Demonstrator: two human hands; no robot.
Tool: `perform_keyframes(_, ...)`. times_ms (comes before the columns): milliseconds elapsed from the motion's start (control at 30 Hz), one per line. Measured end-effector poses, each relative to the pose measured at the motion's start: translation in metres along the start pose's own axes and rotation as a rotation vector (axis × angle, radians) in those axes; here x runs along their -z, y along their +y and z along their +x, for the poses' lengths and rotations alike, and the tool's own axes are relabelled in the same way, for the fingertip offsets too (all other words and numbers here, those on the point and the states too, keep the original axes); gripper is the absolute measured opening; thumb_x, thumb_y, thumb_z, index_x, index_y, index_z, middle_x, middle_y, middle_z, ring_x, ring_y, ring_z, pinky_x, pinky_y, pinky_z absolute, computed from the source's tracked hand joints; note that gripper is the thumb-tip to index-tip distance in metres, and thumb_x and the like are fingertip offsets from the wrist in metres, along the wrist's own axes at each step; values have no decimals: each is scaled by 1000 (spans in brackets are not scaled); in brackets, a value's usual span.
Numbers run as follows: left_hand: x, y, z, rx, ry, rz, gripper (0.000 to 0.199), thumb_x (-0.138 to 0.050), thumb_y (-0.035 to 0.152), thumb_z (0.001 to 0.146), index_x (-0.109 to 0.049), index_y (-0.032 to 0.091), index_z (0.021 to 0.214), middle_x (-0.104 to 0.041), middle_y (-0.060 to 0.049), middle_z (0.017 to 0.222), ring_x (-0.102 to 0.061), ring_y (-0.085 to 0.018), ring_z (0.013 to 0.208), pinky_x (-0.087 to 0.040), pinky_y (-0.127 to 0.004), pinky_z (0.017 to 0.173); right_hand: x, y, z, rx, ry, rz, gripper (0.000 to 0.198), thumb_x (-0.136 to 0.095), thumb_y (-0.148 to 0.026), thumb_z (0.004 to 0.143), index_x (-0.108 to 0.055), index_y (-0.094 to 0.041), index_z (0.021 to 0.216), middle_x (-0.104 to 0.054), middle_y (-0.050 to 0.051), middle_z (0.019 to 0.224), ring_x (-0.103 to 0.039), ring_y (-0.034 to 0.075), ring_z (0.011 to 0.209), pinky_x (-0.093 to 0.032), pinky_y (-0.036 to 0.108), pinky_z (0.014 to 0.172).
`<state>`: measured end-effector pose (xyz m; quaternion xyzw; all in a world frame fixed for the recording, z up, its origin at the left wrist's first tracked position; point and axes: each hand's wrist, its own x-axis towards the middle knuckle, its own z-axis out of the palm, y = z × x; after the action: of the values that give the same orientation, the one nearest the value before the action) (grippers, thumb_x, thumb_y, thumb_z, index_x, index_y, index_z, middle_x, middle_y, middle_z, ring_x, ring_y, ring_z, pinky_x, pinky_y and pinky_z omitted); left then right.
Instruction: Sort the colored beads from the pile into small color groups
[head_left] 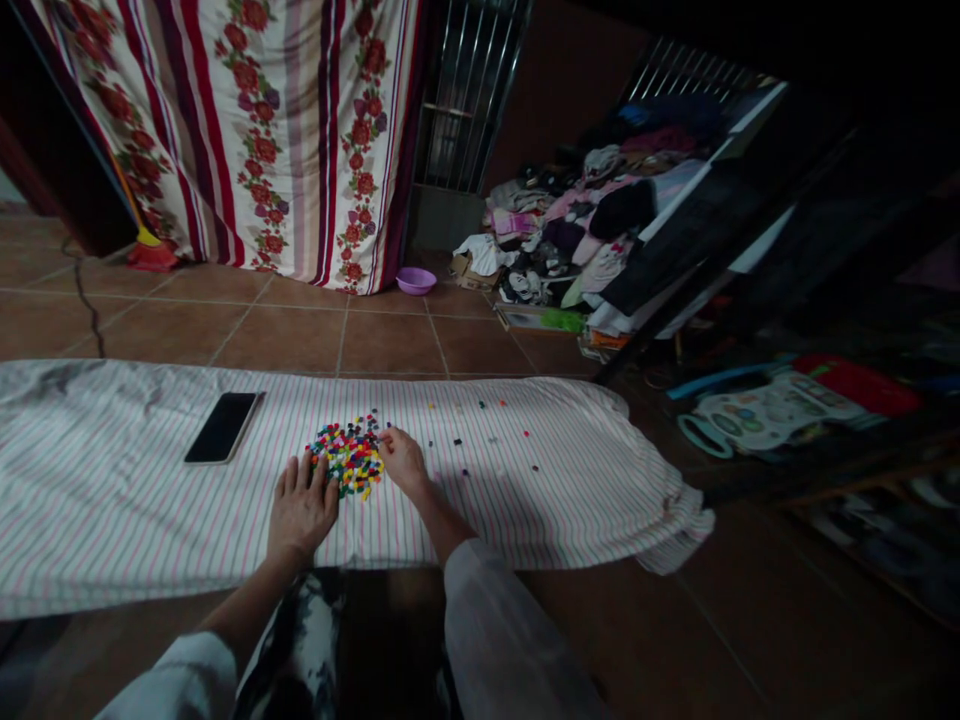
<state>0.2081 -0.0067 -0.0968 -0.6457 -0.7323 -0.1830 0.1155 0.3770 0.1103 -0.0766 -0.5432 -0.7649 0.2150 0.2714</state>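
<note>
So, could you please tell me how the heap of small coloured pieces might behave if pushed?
The heap would likely spread, its pieces lying loose. Each looks tiny, so probably light. The creased striped cloth beneath may bunch.

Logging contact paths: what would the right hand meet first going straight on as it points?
The right hand would likely meet the pile of small colorful pieces just ahead; depth is unclear.

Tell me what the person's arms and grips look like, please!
The left sleeve is pale, whitish-grey, and stops well short of the left grip. The right sleeve is loose and greyish-white, also stopping short of the right grip. Both grips are ungloved, human hands. The dim light shows no clear markings.
</note>
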Motion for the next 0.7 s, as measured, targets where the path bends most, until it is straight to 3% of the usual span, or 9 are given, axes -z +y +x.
perform_keyframes(233,3,1,0,6,-6,18,54,-37,39,88,-56,8,129,-49,-20,140,-39,-38,133,-35,-50,106,-2,10,-4,29,45,-7,27,-52,-12,82,-66,-24,102,-67,2,98,-62,13,90,-45,21,82)
perform_keyframes(700,4,1,1,9,-16,-5,55,-37,39,88,-56,8,129,-49,-21,139,-39,-37,134,-34,-50,106,24,46,-6,-51,135,12,20,-54,-12,83,-65,-22,97,-67,2,95,-62,13,81,-47,23,79)
